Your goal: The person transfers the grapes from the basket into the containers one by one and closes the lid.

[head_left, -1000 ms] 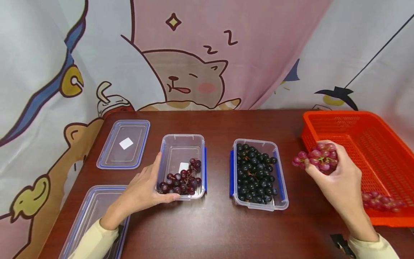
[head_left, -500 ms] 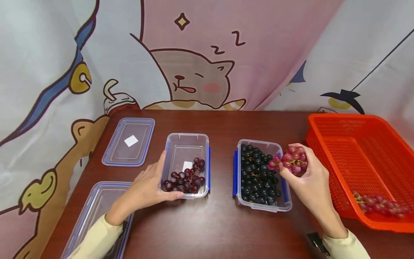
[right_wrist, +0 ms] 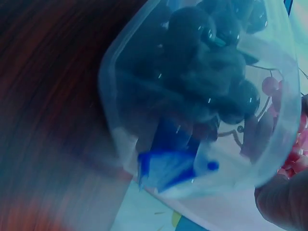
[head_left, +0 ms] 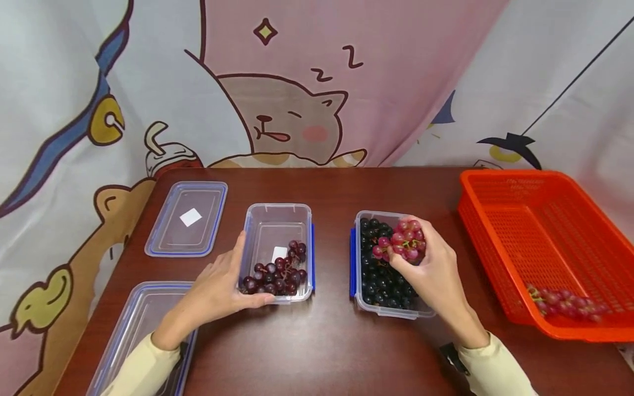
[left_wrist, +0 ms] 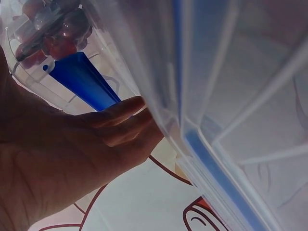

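My right hand (head_left: 436, 269) grips a bunch of pink-red grapes (head_left: 403, 240) above the right clear container (head_left: 396, 314), which is filled with black grapes (head_left: 383, 283). In the right wrist view the held red grapes (right_wrist: 301, 144) show at the right edge, past the container's wall. The left hand (head_left: 215, 286) lies along the near left corner of the left clear container (head_left: 277, 208), its thumb at the front rim and its fingers along the side. Dark red grapes (head_left: 277, 278) sit in that container's near part, with a white label beside them. The left wrist view shows the left hand's fingers (left_wrist: 130, 122) beside a blue clasp (left_wrist: 84, 79).
An orange-red basket (head_left: 535, 220) stands at the right with another bunch of red grapes (head_left: 569, 304) in its near end. Two clear lids with blue seals lie at the left, a small lid (head_left: 188, 220) behind a larger lid (head_left: 143, 324). A printed curtain (head_left: 396, 82) hangs behind the table.
My right hand has carried the red grapes leftward from beside the basket to over the container of black grapes. The left hand has stayed at its container.
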Demonstrator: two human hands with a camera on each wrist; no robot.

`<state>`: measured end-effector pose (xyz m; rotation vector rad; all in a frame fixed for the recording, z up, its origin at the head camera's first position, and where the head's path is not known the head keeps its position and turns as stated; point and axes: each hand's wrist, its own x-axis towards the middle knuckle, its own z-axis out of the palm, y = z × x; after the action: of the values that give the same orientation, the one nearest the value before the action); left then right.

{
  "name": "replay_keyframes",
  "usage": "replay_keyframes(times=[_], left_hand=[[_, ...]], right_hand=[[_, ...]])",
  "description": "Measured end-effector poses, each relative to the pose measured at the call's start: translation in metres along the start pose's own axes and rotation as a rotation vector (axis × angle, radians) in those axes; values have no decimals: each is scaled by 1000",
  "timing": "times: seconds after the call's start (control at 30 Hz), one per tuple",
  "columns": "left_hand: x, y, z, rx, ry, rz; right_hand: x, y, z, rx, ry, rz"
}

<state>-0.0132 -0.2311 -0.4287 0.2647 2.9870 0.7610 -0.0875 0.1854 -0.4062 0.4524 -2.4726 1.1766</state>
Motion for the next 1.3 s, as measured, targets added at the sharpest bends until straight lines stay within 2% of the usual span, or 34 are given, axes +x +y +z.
replay_keyframes(times=[0.37, 0.67, 0.9, 1.3], left_hand=[[-1, 0, -1, -8, 4, 1], [-1, -1, -1, -2, 2, 0], [-1, 0, -1, -6, 1, 3], [0, -1, -1, 3, 10, 13]], right_hand=[[8, -17, 24, 71, -36, 7], [15, -36, 46, 113, -88, -52], [14, -44, 56, 106, -115, -71], [11, -63, 80, 96, -165, -44]])
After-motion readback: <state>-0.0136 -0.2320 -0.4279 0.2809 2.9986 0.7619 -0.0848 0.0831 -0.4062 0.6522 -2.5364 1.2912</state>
